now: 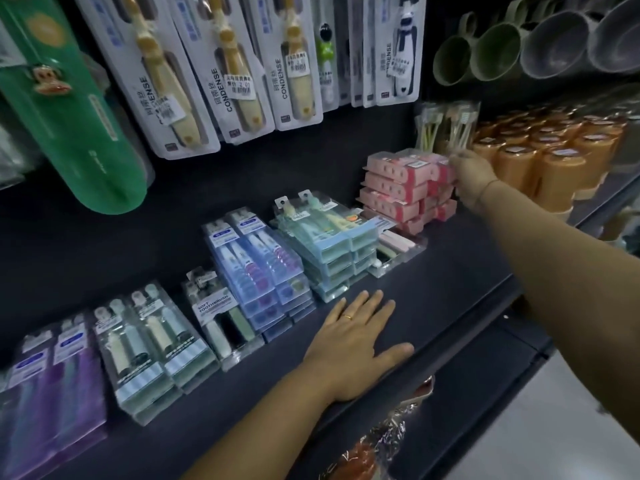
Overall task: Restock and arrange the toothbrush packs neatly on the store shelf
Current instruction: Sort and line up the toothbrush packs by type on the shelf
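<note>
On the front of the dark shelf [433,306], the left hand [356,344] lies flat, palm down, fingers straight and a little spread, holding nothing; a gold ring [347,317] shows on one finger. Below the shelf edge sit crinkly wrapped goods [381,441].

Left of that hand, toothbrush packs lie in a slanting row of stacks: purple packs [52,393] nearest, then green packs [149,348], a single pack [225,323] labelled SOFT TOOTHBRUSH, blue packs [256,271] and pale teal packs [329,244]. A clear pack [398,247] lies flat just beside the teal stack.

Farther back and to the right stands a stack of pink packs [401,185]. The right hand [474,178] is at the stack's right end, fingers bent against the upper packs; whether it grips one cannot be told. Just behind its fingertips stand upright clear packs [446,126] of brushes.

Beyond, to the right, are orange cups [554,161], with mugs [519,46] above. On the back wall hang long packs [228,64] and a green case [69,116].
</note>
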The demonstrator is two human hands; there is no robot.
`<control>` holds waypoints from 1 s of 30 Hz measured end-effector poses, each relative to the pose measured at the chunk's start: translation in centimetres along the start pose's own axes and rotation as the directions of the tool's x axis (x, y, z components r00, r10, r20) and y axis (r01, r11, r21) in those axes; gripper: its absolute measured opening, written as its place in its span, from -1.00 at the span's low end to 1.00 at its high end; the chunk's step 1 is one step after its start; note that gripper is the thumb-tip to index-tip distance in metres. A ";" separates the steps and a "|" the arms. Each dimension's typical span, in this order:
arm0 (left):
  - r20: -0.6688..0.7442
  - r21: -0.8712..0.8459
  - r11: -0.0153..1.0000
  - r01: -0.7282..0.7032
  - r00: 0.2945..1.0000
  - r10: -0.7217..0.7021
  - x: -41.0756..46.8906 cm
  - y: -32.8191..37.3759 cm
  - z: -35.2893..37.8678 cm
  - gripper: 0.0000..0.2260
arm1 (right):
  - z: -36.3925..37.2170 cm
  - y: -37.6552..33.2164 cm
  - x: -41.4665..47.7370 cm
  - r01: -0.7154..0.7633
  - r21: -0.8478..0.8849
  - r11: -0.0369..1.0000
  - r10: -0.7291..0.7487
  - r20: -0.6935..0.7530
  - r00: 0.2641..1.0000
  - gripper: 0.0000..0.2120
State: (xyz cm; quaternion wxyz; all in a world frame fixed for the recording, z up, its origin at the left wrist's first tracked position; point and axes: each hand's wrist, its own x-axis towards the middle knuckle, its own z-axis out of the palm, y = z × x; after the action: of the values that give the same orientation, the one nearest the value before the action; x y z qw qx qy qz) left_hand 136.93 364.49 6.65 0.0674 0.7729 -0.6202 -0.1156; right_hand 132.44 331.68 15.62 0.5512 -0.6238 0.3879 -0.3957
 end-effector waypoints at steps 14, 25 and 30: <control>-0.022 -0.007 1.000 -0.005 1.000 0.005 0.1 -0.1 0.4 -0.35 | 1.5 -0.2 -1.8 0.006 -0.068 0.998 -0.009 -0.045 0.999 -0.52; -0.520 -0.059 0.997 0.059 0.850 -0.081 -11.8 -3.2 -3.3 -0.64 | 10.8 -1.0 -26.5 0.601 -0.060 0.797 -0.589 0.138 0.796 -0.78; -0.775 -0.018 0.952 0.307 0.597 -0.207 -27.3 -9.8 -3.8 -0.75 | 19.0 -1.0 -39.6 0.601 0.093 0.794 -0.558 0.507 0.657 -0.81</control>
State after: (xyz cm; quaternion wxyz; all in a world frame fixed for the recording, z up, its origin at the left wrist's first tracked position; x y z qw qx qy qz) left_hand 141.61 393.06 10.52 0.2616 0.8318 -0.4198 0.2520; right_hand 134.72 375.39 12.46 0.4519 -0.8181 0.0246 -0.3547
